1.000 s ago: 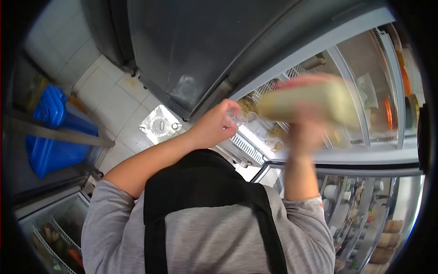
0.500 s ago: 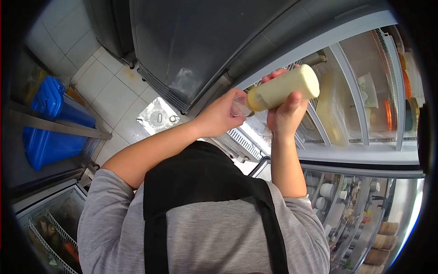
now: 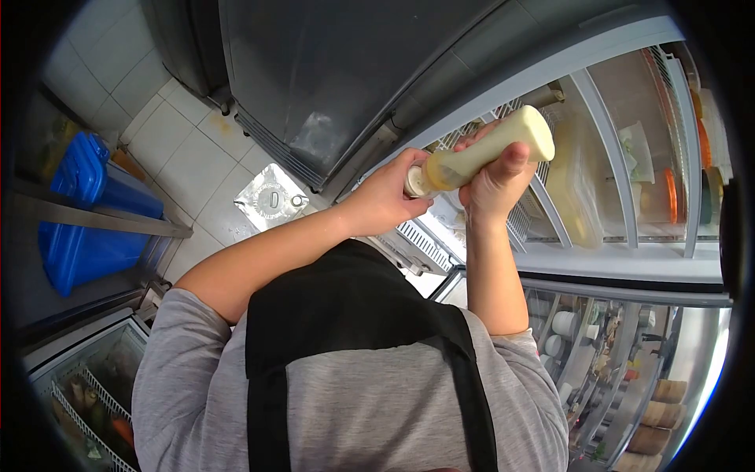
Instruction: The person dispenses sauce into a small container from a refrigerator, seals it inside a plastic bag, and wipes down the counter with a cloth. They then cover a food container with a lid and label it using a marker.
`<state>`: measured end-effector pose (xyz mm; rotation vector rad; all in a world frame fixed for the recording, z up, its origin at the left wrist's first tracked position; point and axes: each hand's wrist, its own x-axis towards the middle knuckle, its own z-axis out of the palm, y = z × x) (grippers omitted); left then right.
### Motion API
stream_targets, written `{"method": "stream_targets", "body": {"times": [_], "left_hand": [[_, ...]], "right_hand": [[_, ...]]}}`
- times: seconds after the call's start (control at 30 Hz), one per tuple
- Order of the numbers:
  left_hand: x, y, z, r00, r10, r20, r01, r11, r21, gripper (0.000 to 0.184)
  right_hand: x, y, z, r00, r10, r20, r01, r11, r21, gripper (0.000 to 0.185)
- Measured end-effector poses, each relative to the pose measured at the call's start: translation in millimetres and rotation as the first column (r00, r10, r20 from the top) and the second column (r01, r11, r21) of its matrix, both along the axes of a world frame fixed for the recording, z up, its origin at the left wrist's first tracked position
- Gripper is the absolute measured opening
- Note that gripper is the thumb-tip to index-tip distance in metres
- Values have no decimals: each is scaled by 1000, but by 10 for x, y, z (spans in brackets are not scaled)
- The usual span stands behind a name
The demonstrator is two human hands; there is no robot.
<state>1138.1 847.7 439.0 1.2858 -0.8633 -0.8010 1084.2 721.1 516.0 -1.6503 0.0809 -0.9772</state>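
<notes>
My right hand [image 3: 499, 177] is wrapped round a pale yellow squeeze bottle [image 3: 499, 147], which is tilted with its base up and to the right. The bottle's side looks pressed in under my thumb. Its lower end meets a small clear cup [image 3: 417, 181] held in the fingers of my left hand [image 3: 385, 193]. Pale, creamy stuff shows in the cup. The bottle's tip is hidden at the cup's mouth.
An open fridge [image 3: 574, 157] with wire racks and tubs stands at the right. Below it is a glass-fronted display [image 3: 598, 362]. Blue bins [image 3: 102, 212] stand at the left, near a chest with carrots [image 3: 122, 429]. A silvery sheet [image 3: 270, 197] lies beyond my left forearm.
My right hand has squeezed the bottle, so its middle is now narrower. The cup, which looked mostly clear, now shows pale filling. Both hands have stayed nearly in place.
</notes>
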Motion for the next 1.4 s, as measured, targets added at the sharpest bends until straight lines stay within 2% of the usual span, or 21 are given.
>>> {"method": "stream_targets", "body": {"times": [0.1, 0.13, 0.17, 0.3, 0.4, 0.57, 0.6, 0.77, 0.87, 0.9, 0.93, 1.0, 1.03, 1.07, 1.13, 1.2, 1.23, 1.27, 1.33, 1.37, 1.4], "left_hand": [[4, -15, -57, 1000, 6, 15, -5, 998, -65, 48], [10, -16, -78, 998, 25, 52, -18, 992, -127, 46], [17, -6, -68, 998, 30, 50, -23, 992, -125, 46], [37, 20, -85, 999, 25, 21, -23, 996, -91, 45], [50, 16, -2, 999, -3, 44, 6, 998, -66, 48], [-5, -2, -1, 999, -1, 45, 2, 1000, -16, 49], [-18, 4, 18, 999, -11, 48, 11, 1000, -12, 49], [-35, -30, 6, 999, -47, -27, 45, 998, -45, 53], [-43, -104, -187, 995, -1, 95, 14, 990, -137, 51], [-61, -61, -84, 998, -57, 1, 57, 991, -120, 52], [-63, -35, -53, 996, -15, 91, 21, 997, -67, 54], [-22, -21, -146, 992, -63, 112, 67, 997, -29, 52], [-3, -2, -304, 994, -89, 71, 88, 996, 14, 49], [11, 46, -437, 997, -73, -4, 73, 997, 26, 41], [103, 190, -774, 996, -21, 86, 19, 1000, 15, 40], [142, 427, -893, 998, 51, 21, -53, 990, 129, 41], [170, 550, -978, 995, 99, -28, -92, 976, 198, 41], [205, 697, -1087, 985, 155, -77, -130, 955, 266, 42], [267, 900, -1326, 977, 215, -5, -203, 929, 308, 40], [239, 939, -1325, 977, 214, 3, -205, 932, 299, 40], [197, 994, -1270, 961, 273, -36, -250, 919, 306, 40]], "right_hand": [[-95, -18, 305, 998, 62, 21, -64, 994, 87, 81], [-244, -220, 416, 992, 62, 108, -45, 987, -151, 85], [-408, -324, 613, 979, 70, 191, -25, 973, -228, 83], [-726, -216, 1016, 884, 301, 358, -194, 932, -307, 76], [-414, -42, 604, 902, 299, 312, -218, 939, -267, 73], [-162, -159, -213, 975, 147, 165, -173, 973, 155, 76], [-168, 74, 53, 988, -115, -105, 103, 989, -108, 68], [-181, -25, 92, 999, -49, 10, 48, 996, 82, 67], [-220, -154, 161, 990, 43, 134, -126, 699, 704, 66], [-272, -287, 122, 991, 43, 129, -130, 583, 802, 69], [-363, -428, 38, 954, 258, 156, -274, 525, 806, 63], [-431, -695, -314, 940, 219, 262, -307, 200, 931, 45], [-505, -748, -307, 945, 219, 241, -253, 29, 967, 50], [-579, -763, -174, 966, 218, 137, -161, 96, 982, 52], [-929, -1135, 88, 904, 400, 151, -295, 328, 897, 54], [-1257, -1254, 958, 967, 1, -254, 139, 835, 533, 50], [-1398, -1359, 1326, 951, -168, -261, 225, 952, 209, 52], [-1572, -1548, 1652, 888, -361, -283, 337, 932, -129, 57], [-1911, -1811, 2440, 439, -880, -181, 502, 408, -762, 56], [-2138, -2098, 2707, 420, -905, 59, 425, 139, -894, 58], [-2318, -2334, 2985, 259, -936, 237, 340, -141, -930, 61]]}}
